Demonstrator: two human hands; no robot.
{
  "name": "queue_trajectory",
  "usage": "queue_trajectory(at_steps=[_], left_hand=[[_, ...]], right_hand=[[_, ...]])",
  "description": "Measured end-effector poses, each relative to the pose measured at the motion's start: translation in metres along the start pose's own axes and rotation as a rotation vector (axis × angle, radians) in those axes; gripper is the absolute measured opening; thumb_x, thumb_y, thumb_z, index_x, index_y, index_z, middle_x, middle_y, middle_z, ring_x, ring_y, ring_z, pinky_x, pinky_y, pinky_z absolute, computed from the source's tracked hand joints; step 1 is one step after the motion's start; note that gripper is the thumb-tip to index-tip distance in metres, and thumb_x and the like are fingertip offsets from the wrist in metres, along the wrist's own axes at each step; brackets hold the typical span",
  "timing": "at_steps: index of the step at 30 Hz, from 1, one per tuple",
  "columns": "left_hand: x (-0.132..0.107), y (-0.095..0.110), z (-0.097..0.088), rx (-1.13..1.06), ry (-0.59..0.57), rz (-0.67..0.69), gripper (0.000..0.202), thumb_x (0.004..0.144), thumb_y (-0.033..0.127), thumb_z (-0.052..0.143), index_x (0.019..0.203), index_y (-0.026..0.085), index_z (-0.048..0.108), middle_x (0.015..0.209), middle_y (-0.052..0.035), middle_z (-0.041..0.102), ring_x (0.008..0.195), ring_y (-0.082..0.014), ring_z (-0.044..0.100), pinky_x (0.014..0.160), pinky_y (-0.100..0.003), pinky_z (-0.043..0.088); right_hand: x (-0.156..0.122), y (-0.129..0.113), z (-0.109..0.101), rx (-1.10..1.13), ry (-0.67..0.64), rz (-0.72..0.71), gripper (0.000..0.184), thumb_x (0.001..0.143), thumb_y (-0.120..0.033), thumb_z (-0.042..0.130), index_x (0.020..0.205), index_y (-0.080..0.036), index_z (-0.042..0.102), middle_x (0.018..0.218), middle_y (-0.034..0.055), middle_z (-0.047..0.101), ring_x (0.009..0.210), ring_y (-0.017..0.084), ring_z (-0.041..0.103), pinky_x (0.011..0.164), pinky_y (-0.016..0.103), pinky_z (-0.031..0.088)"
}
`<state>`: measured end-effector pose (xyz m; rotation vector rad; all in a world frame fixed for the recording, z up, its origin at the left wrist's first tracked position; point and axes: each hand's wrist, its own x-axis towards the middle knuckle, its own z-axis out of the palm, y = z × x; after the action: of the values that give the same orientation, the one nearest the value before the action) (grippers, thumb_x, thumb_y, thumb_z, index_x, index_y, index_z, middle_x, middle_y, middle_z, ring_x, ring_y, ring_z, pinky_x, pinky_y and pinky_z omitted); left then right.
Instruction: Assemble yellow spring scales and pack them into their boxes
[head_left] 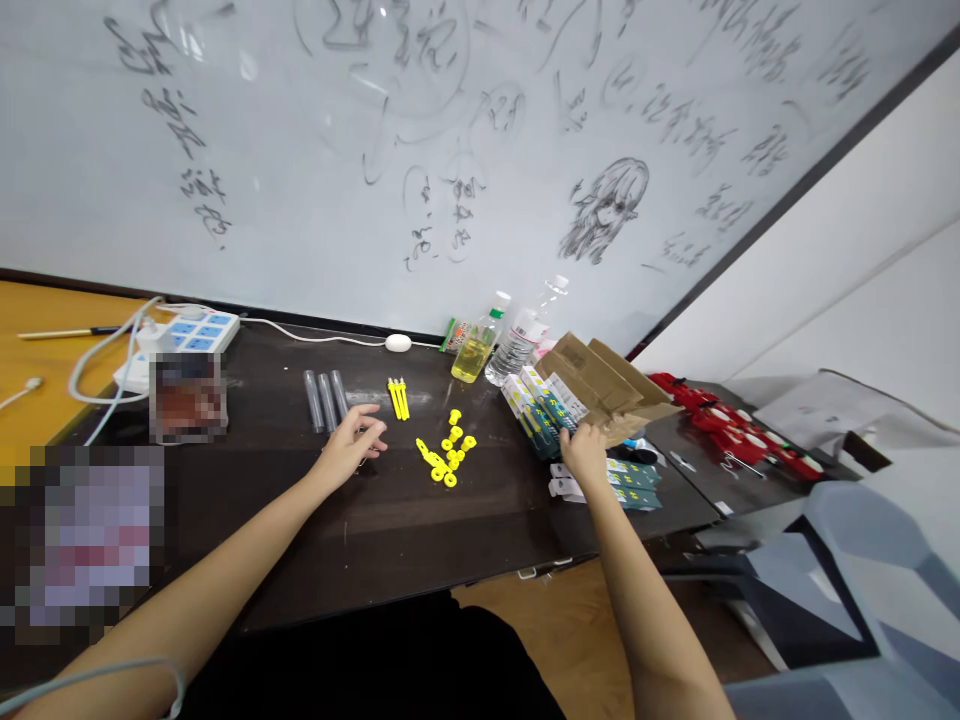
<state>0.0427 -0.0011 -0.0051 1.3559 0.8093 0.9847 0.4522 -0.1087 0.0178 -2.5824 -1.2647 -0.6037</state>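
My left hand (pixel 351 446) hovers over the dark table with loosely bent fingers apart and nothing visible in them. Just beyond it lie several clear plastic tubes (pixel 328 400) side by side. To its right are slim yellow pieces with pale tips (pixel 398 398) and a scatter of small yellow plastic parts (pixel 453 454), some ring-shaped. My right hand (pixel 583 452) has its fingers closed at the end of a green-and-white narrow box (pixel 559 408) in front of an opened cardboard carton (pixel 600 385). Its fingertips are partly hidden. More flat green-and-white boxes (pixel 634 484) lie beneath the right wrist.
Behind the parts stand a bottle of yellow liquid (pixel 472 352) and a clear water bottle (pixel 516 345). A power strip (pixel 201 331) with white cables sits at the left. Red packages (pixel 735 425) lie far right, near a grey-blue chair (pixel 847 570). A whiteboard (pixel 300 200) rises behind.
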Motion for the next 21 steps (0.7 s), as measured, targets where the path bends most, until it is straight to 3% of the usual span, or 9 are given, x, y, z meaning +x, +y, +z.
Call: queue_trajectory(at_steps=[4,7,10,13,16,18,21], left_hand=[[-0.001,0.000,-0.002,0.045,0.053,0.033,0.041,0.075,0.044,0.061,0.108,0.020,0.055,0.091,-0.0040,0.064,0.068,-0.0143,0.065,0.058,-0.024,0.050],[-0.001,0.007,-0.011,0.261,0.128,0.109,0.031,0.080,0.040,0.054,0.102,0.020,0.060,0.086,-0.0036,0.066,0.062,-0.0137,0.062,0.056,-0.024,0.046],[0.002,0.013,-0.030,0.541,0.285,0.212,0.027,0.083,0.037,0.048,0.097,0.020,0.064,0.078,-0.0019,0.067,0.061,-0.0139,0.060,0.061,-0.024,0.044],[0.008,0.015,-0.050,0.745,0.443,0.256,0.024,0.083,0.033,0.047,0.090,0.020,0.066,0.077,-0.0012,0.068,0.066,-0.0148,0.059,0.063,-0.024,0.040],[0.012,0.010,-0.061,0.843,0.459,0.243,0.023,0.083,0.031,0.046,0.090,0.020,0.066,0.079,-0.0010,0.068,0.067,-0.0148,0.058,0.062,-0.024,0.038],[0.012,0.006,-0.062,0.880,0.448,0.245,0.022,0.083,0.030,0.046,0.089,0.020,0.066,0.080,-0.0010,0.068,0.067,-0.0146,0.058,0.062,-0.024,0.038],[0.012,0.000,-0.057,0.918,0.389,0.298,0.022,0.084,0.029,0.046,0.090,0.021,0.065,0.081,-0.0014,0.067,0.070,-0.0147,0.059,0.064,-0.024,0.039]], right_hand=[[-0.004,0.004,-0.005,-0.003,0.069,0.027,0.045,0.089,-0.033,0.041,0.116,0.001,0.053,0.108,0.0270,0.057,0.104,0.036,0.051,0.085,0.044,0.038],[-0.012,-0.022,-0.021,0.039,0.219,-0.031,0.058,0.088,-0.042,0.044,0.130,-0.001,0.043,0.112,0.0265,0.055,0.105,0.035,0.049,0.084,0.045,0.038],[-0.032,-0.082,-0.042,0.143,0.210,-0.301,0.049,0.090,-0.039,0.042,0.128,-0.008,0.047,0.114,0.0206,0.055,0.104,0.032,0.049,0.085,0.042,0.038],[-0.059,-0.156,-0.054,0.289,0.091,-0.574,0.035,0.090,-0.037,0.045,0.117,-0.017,0.056,0.116,0.0133,0.056,0.104,0.026,0.048,0.086,0.037,0.038],[-0.076,-0.209,-0.051,0.337,0.023,-0.673,0.026,0.090,-0.035,0.047,0.108,-0.021,0.060,0.112,0.0100,0.058,0.103,0.025,0.047,0.083,0.035,0.038],[-0.075,-0.221,-0.043,0.332,0.018,-0.681,0.022,0.090,-0.032,0.048,0.106,-0.022,0.061,0.110,0.0092,0.059,0.102,0.024,0.047,0.082,0.034,0.037],[-0.061,-0.199,-0.026,0.268,0.034,-0.596,0.020,0.090,-0.026,0.047,0.102,-0.020,0.062,0.106,0.0100,0.060,0.098,0.024,0.048,0.078,0.033,0.036]])
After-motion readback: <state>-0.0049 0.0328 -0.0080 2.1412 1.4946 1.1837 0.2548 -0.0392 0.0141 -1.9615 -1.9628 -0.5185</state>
